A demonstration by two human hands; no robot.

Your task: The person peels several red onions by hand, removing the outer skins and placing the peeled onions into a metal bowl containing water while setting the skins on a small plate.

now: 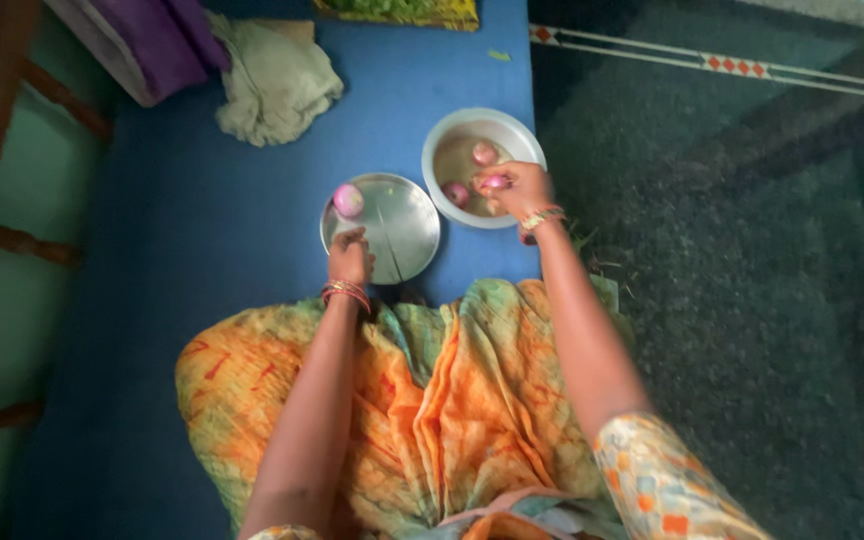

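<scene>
My right hand (518, 188) reaches into a white bowl (526, 137) of cloudy water and grips a peeled pink onion (493, 182). Two more onions float there, one at the back (484, 153) and one at the left (456, 193). Beside the bowl lies a round steel plate (402, 235) with one peeled onion (348, 200) on its far left rim. My left hand (350, 256) rests on the near edge of that plate with its fingers curled; whether it holds anything is hidden.
Everything sits on a blue mat (202, 230). A crumpled pale cloth (274, 80) and purple fabric (157, 40) lie at the back left, greens (392, 10) at the back. Dark patterned floor (752, 300) runs along the right; wooden furniture legs (22, 240) stand at the left.
</scene>
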